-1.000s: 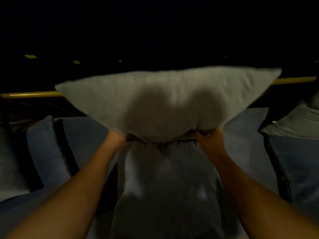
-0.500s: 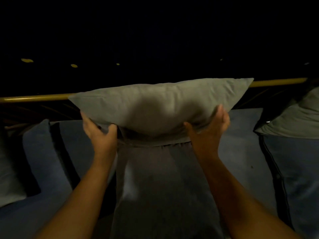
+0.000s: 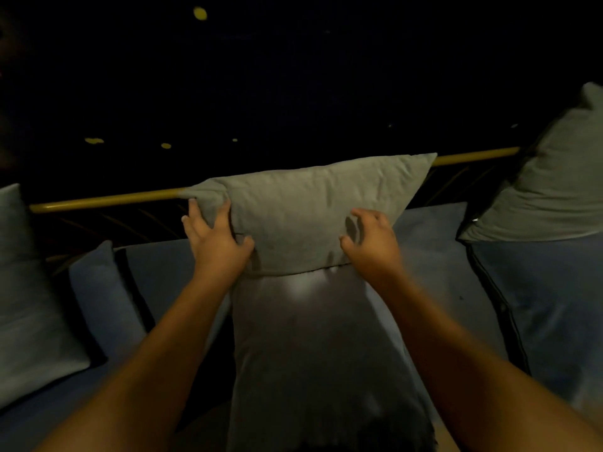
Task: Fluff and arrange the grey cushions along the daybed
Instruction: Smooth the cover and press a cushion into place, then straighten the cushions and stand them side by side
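A grey cushion (image 3: 313, 207) leans against the daybed's yellow back rail (image 3: 107, 201), its lower edge resting on the far end of a longer dark grey cushion (image 3: 319, 353) that lies flat toward me. My left hand (image 3: 217, 243) grips the grey cushion's lower left side, thumb on the front and fingers spread up toward its pinched corner. My right hand (image 3: 372, 246) lies on the lower right part of its face with fingers curled and apart. Another grey cushion (image 3: 551, 190) stands at the far right.
Blue seat cushions (image 3: 551, 308) line the daybed on the right and on the left (image 3: 107, 295), with a pale cushion (image 3: 29, 298) at the far left. Beyond the rail all is dark, with a few small yellow lights.
The grey cushion has come down from mid-air and now sits against the rail. My hands have shifted from under its bottom edge to its front and left side.
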`<state>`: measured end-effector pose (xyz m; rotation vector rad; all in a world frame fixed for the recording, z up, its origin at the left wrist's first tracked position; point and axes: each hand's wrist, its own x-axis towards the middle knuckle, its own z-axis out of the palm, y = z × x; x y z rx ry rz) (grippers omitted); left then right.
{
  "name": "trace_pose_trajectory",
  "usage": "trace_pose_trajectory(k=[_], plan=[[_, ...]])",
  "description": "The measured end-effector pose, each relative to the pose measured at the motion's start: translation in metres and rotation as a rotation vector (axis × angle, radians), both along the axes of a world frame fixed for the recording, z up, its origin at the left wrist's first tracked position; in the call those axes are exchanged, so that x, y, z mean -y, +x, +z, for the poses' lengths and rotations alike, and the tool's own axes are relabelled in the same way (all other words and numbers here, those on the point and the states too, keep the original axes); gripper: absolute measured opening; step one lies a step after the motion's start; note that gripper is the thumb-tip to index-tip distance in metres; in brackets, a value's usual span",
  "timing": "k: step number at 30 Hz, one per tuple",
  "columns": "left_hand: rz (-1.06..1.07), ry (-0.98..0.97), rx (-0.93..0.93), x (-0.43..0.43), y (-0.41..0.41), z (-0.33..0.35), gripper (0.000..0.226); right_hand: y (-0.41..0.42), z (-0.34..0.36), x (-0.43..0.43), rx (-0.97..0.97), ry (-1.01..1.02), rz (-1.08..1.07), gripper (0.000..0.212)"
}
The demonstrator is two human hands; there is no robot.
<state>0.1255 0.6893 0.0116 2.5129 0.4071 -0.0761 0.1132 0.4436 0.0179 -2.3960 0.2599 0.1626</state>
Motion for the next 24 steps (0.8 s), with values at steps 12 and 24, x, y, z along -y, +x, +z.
trace_pose_trajectory(k=[12,24], plan=[[-0.074,-0.145,-0.177,-0.027,-0.133,0.030,0.039,-0.079,0.014,-0.079,-0.189,0.031,0.357,0.044],[0.186,-0.305,-0.150,-0.258,-0.213,0.029,0.075,-0.104,0.009,-0.327,-0.171,0.081,0.645,0.034]])
